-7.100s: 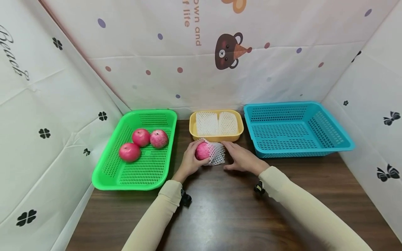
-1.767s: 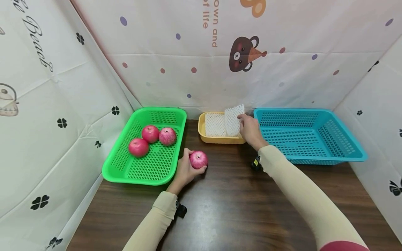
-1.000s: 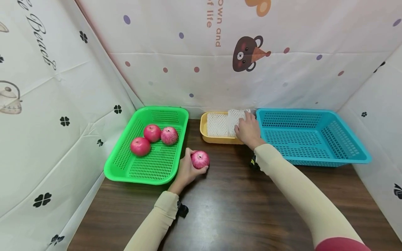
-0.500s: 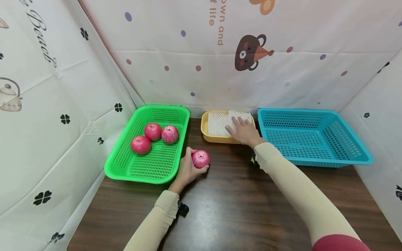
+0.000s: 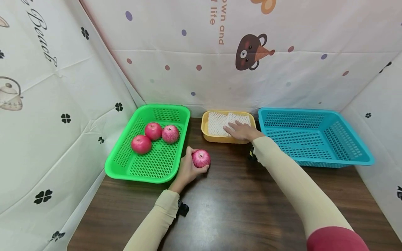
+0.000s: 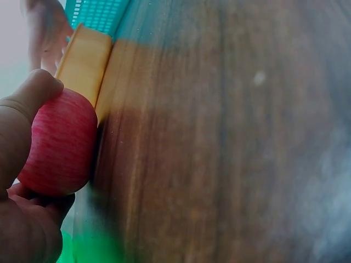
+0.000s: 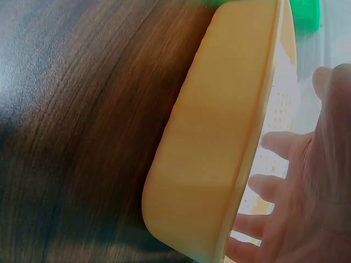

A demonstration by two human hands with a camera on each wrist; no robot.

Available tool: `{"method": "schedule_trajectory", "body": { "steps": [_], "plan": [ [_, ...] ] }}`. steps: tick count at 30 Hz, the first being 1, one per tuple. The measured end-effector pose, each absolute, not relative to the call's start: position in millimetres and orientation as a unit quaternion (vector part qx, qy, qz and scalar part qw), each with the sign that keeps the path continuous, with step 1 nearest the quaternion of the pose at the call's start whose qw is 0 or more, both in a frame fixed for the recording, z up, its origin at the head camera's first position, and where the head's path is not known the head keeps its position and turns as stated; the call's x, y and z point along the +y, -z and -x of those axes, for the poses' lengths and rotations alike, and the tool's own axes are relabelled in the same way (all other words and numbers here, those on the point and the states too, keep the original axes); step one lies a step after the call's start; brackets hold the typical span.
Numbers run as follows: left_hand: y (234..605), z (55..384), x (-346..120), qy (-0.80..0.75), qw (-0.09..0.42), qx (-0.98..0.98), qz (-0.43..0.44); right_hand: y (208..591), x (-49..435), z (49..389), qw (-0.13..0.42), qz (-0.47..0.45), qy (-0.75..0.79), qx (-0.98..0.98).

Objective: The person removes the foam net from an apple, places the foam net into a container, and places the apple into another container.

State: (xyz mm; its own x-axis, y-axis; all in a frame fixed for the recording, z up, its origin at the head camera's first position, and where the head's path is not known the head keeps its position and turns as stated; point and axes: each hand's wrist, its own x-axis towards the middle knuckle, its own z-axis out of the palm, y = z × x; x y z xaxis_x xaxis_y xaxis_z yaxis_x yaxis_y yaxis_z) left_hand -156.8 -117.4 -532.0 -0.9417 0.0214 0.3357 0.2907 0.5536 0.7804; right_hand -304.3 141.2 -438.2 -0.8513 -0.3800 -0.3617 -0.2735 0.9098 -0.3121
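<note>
A red, streaked apple [image 5: 201,158] sits on the table, and my left hand [image 5: 186,169] grips it from the left with thumb and fingers around its sides. In the left wrist view the apple [image 6: 63,145] shows between thumb and fingers. At the back stands a small yellow basket [image 5: 221,139]. Two white foam net sleeves lie flat in it: a left sleeve [image 5: 216,122] and a right sleeve [image 5: 240,118], whose near part is hidden by my hand. My right hand [image 5: 242,132] is spread over the right sleeve. The right wrist view shows its fingers [image 7: 271,189] pointing down at the netting.
A green basket [image 5: 147,179] on the left holds three apples [image 5: 153,131]. On the right, close beside the yellow basket, is a blue basket [image 5: 329,162]. Printed cloth [image 5: 176,80] hangs behind and along both sides of the dark wooden table [image 5: 238,205].
Earlier the apple was partly inside a foam net, which has since come off it. My right hand pinched a raised sleeve at the yellow basket; that sleeve now lies flat, released.
</note>
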Motion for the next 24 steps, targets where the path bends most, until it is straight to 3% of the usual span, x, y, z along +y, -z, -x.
{"method": "schedule_trajectory", "body": {
  "steps": [24],
  "plan": [
    [530.7,155.3,-118.0,0.461,0.143,-0.870,0.097,444.4,140.0,305.9,0.235,0.184,0.115,0.947]
  ]
}}
